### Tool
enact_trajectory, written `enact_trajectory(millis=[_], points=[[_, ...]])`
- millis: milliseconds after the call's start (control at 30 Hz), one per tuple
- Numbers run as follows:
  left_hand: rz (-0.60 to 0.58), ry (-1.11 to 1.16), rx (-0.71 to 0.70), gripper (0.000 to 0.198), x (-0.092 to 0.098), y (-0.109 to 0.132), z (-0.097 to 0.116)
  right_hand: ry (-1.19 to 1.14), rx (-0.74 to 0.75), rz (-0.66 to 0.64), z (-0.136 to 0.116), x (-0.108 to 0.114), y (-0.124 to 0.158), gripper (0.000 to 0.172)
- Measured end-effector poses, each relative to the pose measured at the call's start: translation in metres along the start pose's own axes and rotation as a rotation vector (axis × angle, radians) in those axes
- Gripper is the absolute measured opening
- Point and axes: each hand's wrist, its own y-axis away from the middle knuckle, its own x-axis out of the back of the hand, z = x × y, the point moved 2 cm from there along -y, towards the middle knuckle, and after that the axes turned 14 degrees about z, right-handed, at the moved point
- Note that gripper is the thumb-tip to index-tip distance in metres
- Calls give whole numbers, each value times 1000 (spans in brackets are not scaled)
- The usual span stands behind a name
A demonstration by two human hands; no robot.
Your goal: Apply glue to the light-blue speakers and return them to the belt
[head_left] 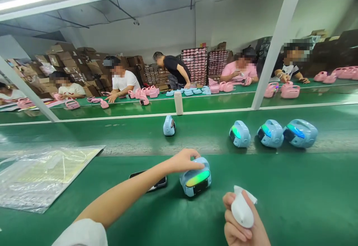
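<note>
My left hand (183, 161) rests on top of a light blue toy robot (195, 179) with a lit rainbow screen, fingers curled over its top. It stands on the green table (293, 201) in front of me. My right hand (240, 223), low at the bottom edge, is closed around a small white piece (242, 208) that points up. A black phone (152, 182) lies flat just left of the toy, partly behind my left forearm.
Three more blue toy robots (271, 133) stand in a row on the belt (112, 134) at right, another one (169, 125) farther left. Clear plastic bags with sheets (41, 175) lie at left. A white bottle (178, 103) and a white post (275, 44) stand beyond. Several people work with pink toys across the line.
</note>
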Motion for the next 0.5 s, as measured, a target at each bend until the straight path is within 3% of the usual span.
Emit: enact_trajectory(millis=[200, 300, 500], points=[[-50, 407, 36, 65, -10, 47, -22, -60, 72, -19, 3, -4, 5, 26], [46, 527, 54, 86, -18, 64, -31, -95, 144, 1, 4, -7, 9, 24], [387, 664, 202, 54, -44, 65, -35, -73, 299, 59, -4, -24, 27, 18]])
